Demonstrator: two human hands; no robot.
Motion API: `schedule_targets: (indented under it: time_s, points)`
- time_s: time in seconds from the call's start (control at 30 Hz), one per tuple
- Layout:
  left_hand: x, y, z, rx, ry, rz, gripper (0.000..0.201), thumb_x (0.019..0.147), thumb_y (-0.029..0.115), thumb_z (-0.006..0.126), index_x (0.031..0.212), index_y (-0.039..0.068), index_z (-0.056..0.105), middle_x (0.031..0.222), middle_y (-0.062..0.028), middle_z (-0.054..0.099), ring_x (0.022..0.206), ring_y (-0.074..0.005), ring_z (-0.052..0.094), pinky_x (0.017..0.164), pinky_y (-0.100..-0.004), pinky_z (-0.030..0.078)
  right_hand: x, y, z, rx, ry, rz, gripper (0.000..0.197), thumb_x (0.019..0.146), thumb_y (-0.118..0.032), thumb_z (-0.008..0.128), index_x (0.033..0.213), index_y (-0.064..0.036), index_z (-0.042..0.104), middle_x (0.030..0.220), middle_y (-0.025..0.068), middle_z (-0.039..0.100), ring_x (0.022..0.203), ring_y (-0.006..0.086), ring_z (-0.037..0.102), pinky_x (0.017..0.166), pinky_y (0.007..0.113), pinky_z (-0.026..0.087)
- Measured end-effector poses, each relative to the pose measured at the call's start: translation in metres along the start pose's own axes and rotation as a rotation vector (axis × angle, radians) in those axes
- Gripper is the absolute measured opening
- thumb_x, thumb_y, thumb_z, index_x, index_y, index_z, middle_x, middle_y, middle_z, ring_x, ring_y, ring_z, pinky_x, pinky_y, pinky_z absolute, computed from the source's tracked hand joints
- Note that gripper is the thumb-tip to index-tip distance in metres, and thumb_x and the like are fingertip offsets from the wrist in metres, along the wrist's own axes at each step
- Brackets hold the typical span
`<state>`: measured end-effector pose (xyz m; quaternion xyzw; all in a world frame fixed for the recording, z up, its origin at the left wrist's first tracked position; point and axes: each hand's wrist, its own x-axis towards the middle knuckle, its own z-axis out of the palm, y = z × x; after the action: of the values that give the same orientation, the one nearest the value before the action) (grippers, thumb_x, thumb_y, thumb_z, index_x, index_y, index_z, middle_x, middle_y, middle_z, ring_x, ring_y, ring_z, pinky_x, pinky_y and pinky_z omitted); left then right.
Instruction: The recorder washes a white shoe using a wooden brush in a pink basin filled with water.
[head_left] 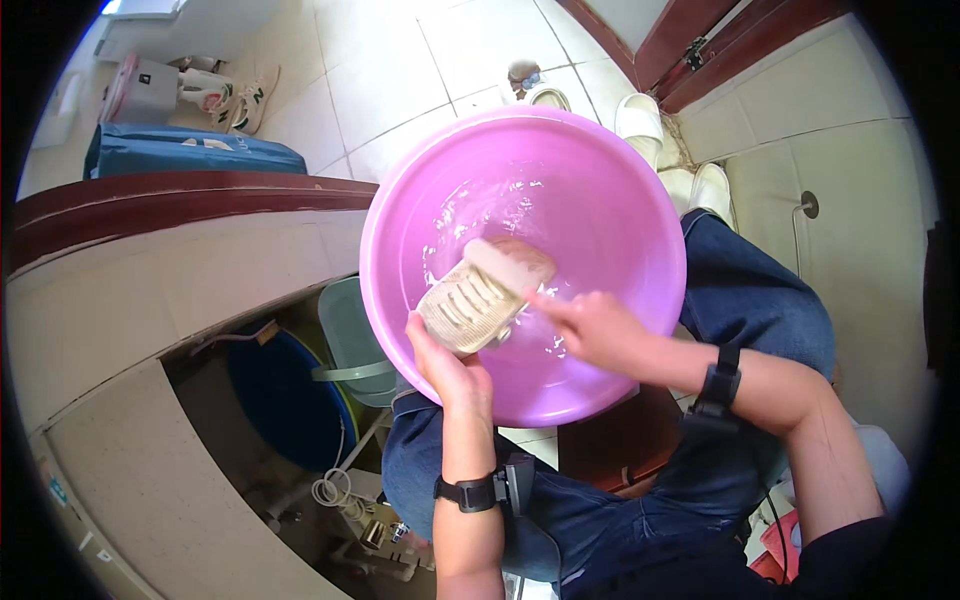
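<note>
A pink basin (pixel 622 310) with water in it stands between my knees. Over the water, my left hand (pixel 452 372) is closed round the lower end of a cream slipper (pixel 462 312), its slotted, ribbed upper facing up and tilted. My right hand (pixel 598 332) grips a pale scrubbing brush (pixel 500 265), which lies across the slipper's far end. The brush is slightly blurred, and its bristles are hidden. Part of the slipper's tan inside shows past the brush.
On the left, a ledge with a dark red edge (pixel 200 196) runs beside the basin. Below it are a green bin (pixel 352 325) and a blue round tub (pixel 275 390). White slippers (pixel 640 120) stand beyond the basin, near a door frame. A blue bag (pixel 190 152) lies at the far left.
</note>
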<state>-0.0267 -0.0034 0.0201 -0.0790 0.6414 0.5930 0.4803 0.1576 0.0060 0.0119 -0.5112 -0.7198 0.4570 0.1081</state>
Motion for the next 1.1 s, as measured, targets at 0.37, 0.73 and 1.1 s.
schedule_targets:
  time_s: [0.37,0.73,1.1]
  points:
    - [-0.007,0.002,0.008,0.062,-0.015,0.040,0.044,0.090,0.038,0.042,0.115,0.003,0.050,0.112,-0.0094,0.057,0.102,-0.0207,0.057,0.085,-0.0328,0.048,0.011,0.038,0.000,-0.097,0.069,0.182,0.043,0.079,-0.011,0.049,0.120,-0.0217,0.055,0.064,0.0201,0.057,0.058,0.0364,0.058,0.057,0.046,0.047]
    - [-0.006,0.002,0.008,0.075,-0.016,0.033,0.043,0.089,0.039,0.040,0.115,0.005,0.049,0.113,-0.0086,0.056,0.104,-0.0221,0.056,0.086,-0.0369,0.048,0.013,0.054,-0.012,-0.128,0.047,0.121,0.041,0.079,-0.009,0.049,0.119,-0.0174,0.055,0.068,0.0182,0.059,0.062,0.0360,0.059,0.059,0.045,0.047]
    - [-0.008,0.005,0.008,0.075,-0.028,0.030,0.042,0.089,0.039,0.044,0.114,0.006,0.050,0.111,-0.0080,0.057,0.102,-0.0207,0.057,0.084,-0.0348,0.049,0.008,0.052,-0.012,-0.034,0.028,0.170,0.038,0.081,-0.010,0.046,0.117,-0.0145,0.057,0.075,0.0205,0.061,0.068,0.0368,0.060,0.064,0.045,0.048]
